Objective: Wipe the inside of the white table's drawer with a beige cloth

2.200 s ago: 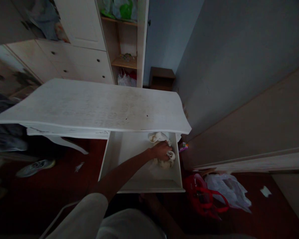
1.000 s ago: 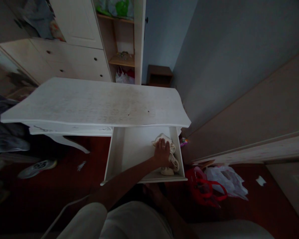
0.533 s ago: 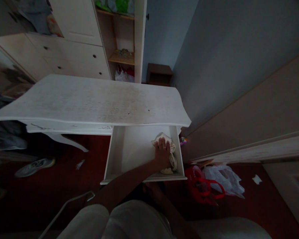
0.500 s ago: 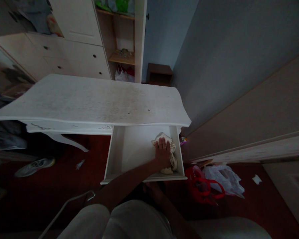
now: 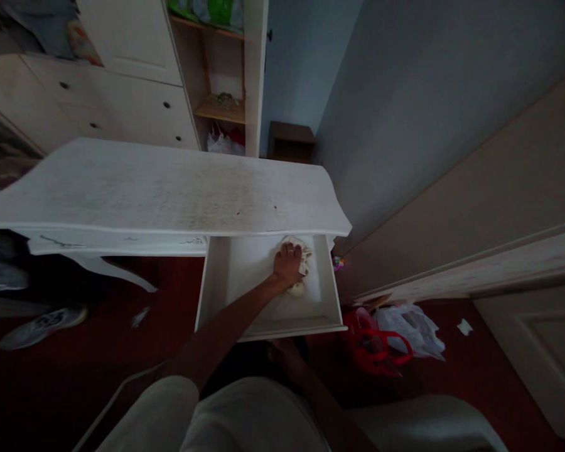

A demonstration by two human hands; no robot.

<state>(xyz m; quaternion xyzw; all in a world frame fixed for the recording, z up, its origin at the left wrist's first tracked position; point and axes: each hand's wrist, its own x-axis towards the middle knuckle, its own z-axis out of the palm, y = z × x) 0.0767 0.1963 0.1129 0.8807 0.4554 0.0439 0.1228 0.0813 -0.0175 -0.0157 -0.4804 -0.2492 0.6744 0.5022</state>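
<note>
My left hand (image 5: 289,263) reaches into the pulled-out white drawer (image 5: 249,276), its fingers bent over a cream cloth (image 5: 296,290). The cloth is bunched under the palm and pressed on the drawer bottom, toward the right rear; part of it shows beyond the fingertips and below the wrist side. In the shade below the drawer front, close to my lap, is my right hand (image 5: 285,355). Its fingers are too dark to make out.
The white desk top (image 5: 136,188) has brown stains. Red bag (image 5: 374,345) and white plastic bag (image 5: 412,329) lie on the floor at right, near the wall. A shoe (image 5: 42,328) is at left. Behind stand a white cabinet (image 5: 127,119) and a small brown box (image 5: 292,139).
My left hand has slid the cloth away from the drawer's front right corner, toward the back and left. The cloth is more bunched. My right hand stays low; the view has shifted slightly.
</note>
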